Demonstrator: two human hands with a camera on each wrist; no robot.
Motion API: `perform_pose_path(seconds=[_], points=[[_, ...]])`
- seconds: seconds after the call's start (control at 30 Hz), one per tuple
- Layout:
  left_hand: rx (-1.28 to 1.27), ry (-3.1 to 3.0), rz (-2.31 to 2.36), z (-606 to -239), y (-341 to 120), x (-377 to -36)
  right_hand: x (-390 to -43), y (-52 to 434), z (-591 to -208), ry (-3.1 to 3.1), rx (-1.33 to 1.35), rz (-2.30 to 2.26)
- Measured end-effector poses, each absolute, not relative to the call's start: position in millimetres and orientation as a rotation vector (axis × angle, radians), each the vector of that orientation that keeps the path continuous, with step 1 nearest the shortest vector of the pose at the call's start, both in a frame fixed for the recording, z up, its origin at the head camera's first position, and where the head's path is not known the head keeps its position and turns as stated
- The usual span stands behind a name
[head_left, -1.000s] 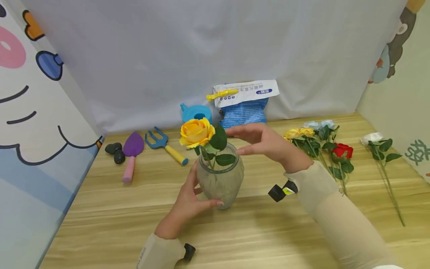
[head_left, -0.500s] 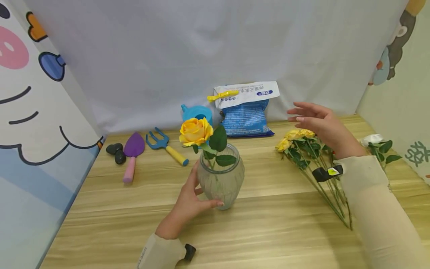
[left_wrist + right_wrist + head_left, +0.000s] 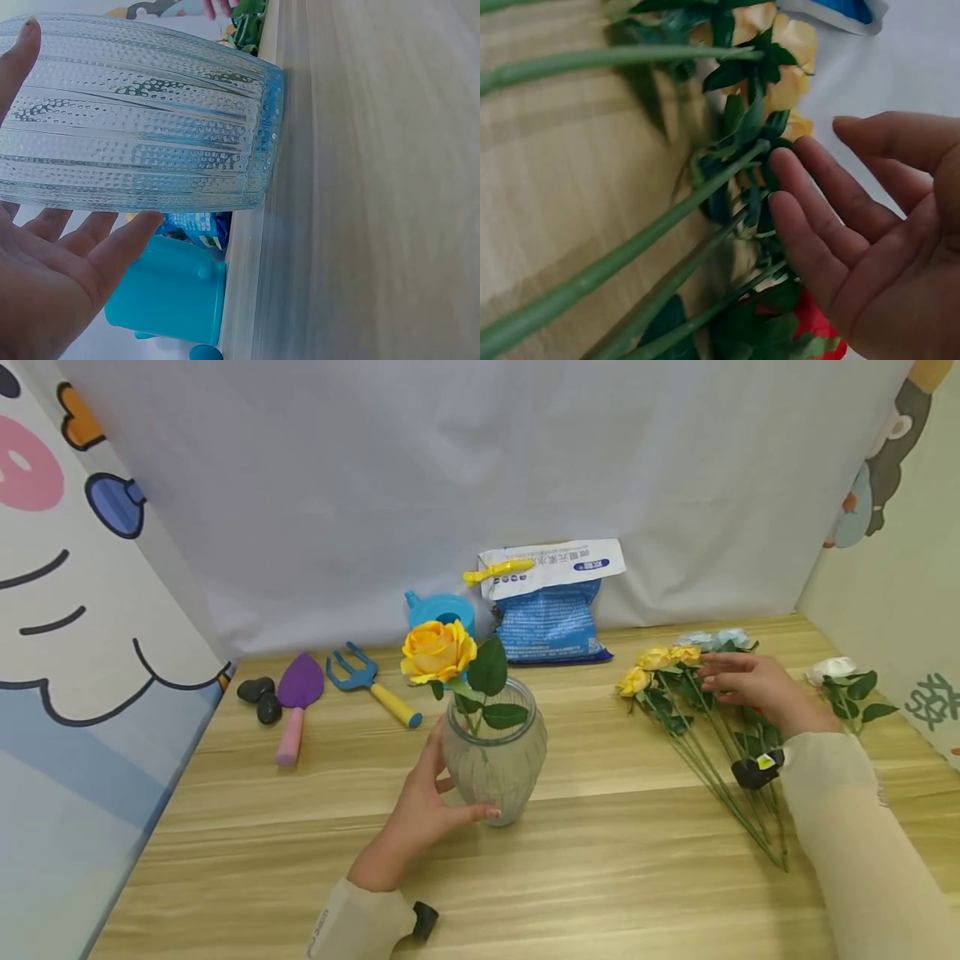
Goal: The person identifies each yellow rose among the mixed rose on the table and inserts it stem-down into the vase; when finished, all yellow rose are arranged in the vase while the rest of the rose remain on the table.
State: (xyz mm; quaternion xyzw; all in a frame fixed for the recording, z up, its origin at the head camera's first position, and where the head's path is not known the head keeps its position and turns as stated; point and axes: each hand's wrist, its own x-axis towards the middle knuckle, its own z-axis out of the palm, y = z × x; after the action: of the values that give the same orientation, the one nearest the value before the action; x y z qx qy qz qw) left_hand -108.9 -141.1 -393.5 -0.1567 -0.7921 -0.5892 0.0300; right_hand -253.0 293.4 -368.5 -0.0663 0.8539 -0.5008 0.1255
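My left hand (image 3: 420, 817) holds a ribbed clear glass vase (image 3: 510, 768) upright on the table, thumb on one side and fingers on the other. A yellow rose (image 3: 438, 652) with green leaves leans over the vase's rim, its stem inside. To the right, my right hand (image 3: 765, 689) reaches over a bunch of flowers with fingers extended. In the right wrist view its fingertips (image 3: 780, 159) are right at the green stems, just below the yellow roses (image 3: 791, 64). A red rose (image 3: 816, 319), mostly covered by that hand in the head view, lies beside them.
Light blue flowers (image 3: 697, 640) lie behind the bunch; a white rose (image 3: 831, 670) lies farther right. Along the back stand a blue watering can (image 3: 438, 607) and a blue bag (image 3: 547, 622) with a yellow clip (image 3: 498, 571). Left are a fork (image 3: 375, 685), a trowel (image 3: 300, 689) and black stones (image 3: 258, 691).
My right hand has left the vase's rim, swung right and come down among the flowers. My left hand stays on the vase, and the yellow rose still leans in it.
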Motion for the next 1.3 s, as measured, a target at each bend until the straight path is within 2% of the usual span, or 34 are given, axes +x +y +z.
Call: perform_pose_path(seconds=[0.67,1.1,1.3], points=[[-0.488,-2.429,-1.835,-393,-141,-109,-254,289,-388,2.394,-0.184,-1.238],[-0.472,-2.44,-1.827,-395,-140,-110,-246,289,-375,2.467,-0.056,-1.509],[-0.471,-2.439,-1.83,-394,-141,-110,-243,280,-354,2.465,0.003,-1.851]])
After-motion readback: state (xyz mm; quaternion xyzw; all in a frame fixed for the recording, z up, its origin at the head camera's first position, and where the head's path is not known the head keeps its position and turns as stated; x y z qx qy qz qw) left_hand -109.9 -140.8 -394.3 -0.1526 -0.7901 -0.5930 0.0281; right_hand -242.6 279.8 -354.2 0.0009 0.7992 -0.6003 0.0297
